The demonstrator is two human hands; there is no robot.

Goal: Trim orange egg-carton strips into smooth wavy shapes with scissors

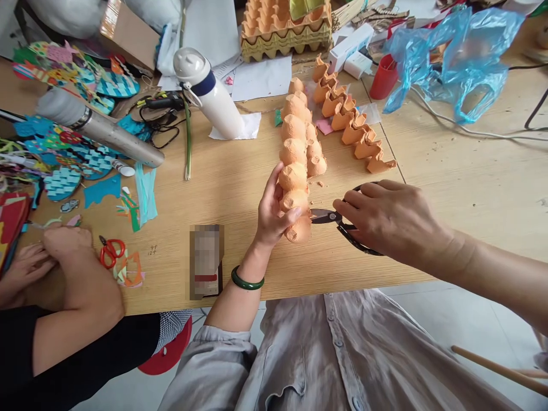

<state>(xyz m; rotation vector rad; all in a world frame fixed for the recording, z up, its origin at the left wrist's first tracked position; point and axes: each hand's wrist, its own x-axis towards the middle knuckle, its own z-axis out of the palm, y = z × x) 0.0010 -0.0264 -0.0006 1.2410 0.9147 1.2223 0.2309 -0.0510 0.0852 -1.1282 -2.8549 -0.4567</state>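
My left hand (276, 211) is closed around the near end of an orange egg carton strip (294, 145), whose rounded cups face up. Fingers lie along its left side and the thumb rests on top. In my right hand (385, 214) is a pair of black-handled scissors (329, 217), with fingers through the loops. The blade tips touch the strip's right edge between its nearest cups. A shorter row of cups (315, 154) lies along the strip's right side. Farther right is a cut-off jagged carton piece (346, 117). Small orange crumbs are scattered by the strip.
Stacked egg trays (286, 31) stand at the back, near a white bottle (209, 94). A phone (206, 262) lies left of my forearm. At far left are another person's hands (55, 245) and red-handled scissors (112, 251). Blue plastic bags (462, 63) and a red cup (384, 77) are at back right.
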